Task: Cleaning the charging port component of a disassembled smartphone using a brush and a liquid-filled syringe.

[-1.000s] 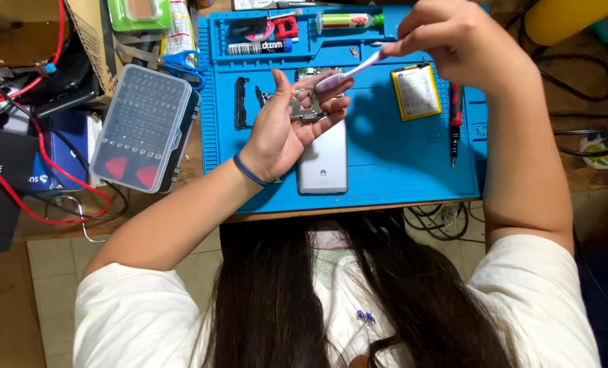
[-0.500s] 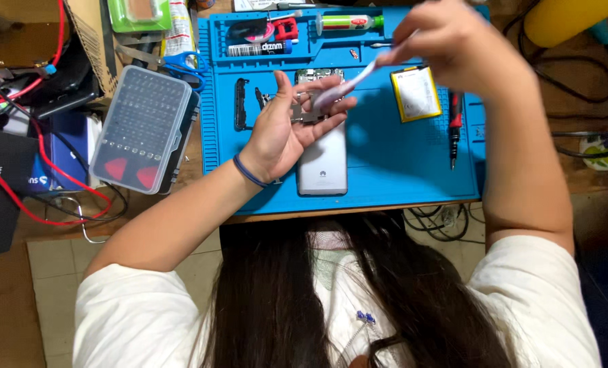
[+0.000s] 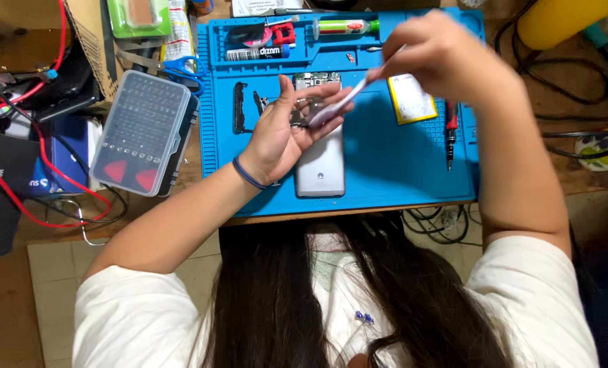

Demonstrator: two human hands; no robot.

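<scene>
Left hand is raised palm up over the blue silicone repair mat, fingers curled loosely around a small metallic circuit part that rests in the palm. The part sits just above the top end of the silver smartphone lying back-up on the mat; the heel of the hand overlaps the phone's left edge. A dark blue band circles the left wrist.

Right hand hovers higher and to the right, fingers pinched tight on the upper end of a slim white plastic tool. The tool slants down to the left; its lower tip meets the part in the left palm.

On the mat, right of the phone: a flat yellow-edged battery pack, partly under the right hand, and beside it a thin screwdriver with a red and black handle lying lengthwise. Left of the left hand: a narrow black strip.

In the mat's top trays: a red small tool and a pale green tube.

Off the mat to the left: a clear-lidded grey bit case with two red picks, blue-handled scissors, red cables.
</scene>
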